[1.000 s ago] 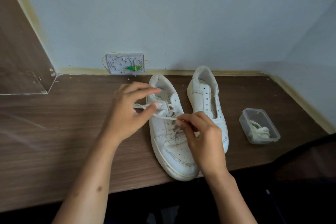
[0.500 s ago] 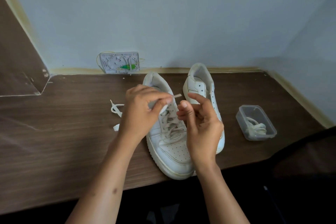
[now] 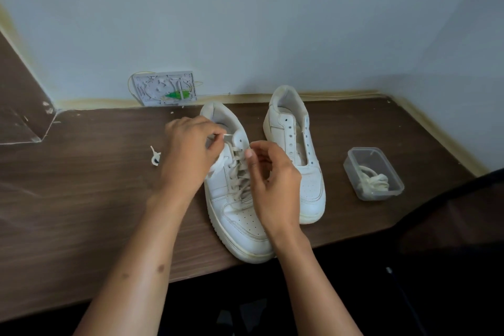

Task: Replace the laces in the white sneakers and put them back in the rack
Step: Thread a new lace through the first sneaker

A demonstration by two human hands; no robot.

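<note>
Over laced sneaker (image 3: 237, 215) — left hand (image 3: 188, 155) pinches lace (image 3: 227, 135).

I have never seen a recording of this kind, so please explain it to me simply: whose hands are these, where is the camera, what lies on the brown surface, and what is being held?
There is no machine here. A person works with two bare hands, and the one camera sits on the person's head, looking forward and down, so the arms enter from the bottom.

On the wooden surface stand two white sneakers, toes toward the person. The near sneaker is partly laced. The far sneaker has empty eyelets. To the right stands a clear plastic box with a bundled lace inside.

The left hand pinches the lace end near the top eyelets of the near sneaker. The right hand is curled over the lacing; whether it pinches anything I cannot tell. Another loose piece of lace lies left of the hands.
</note>
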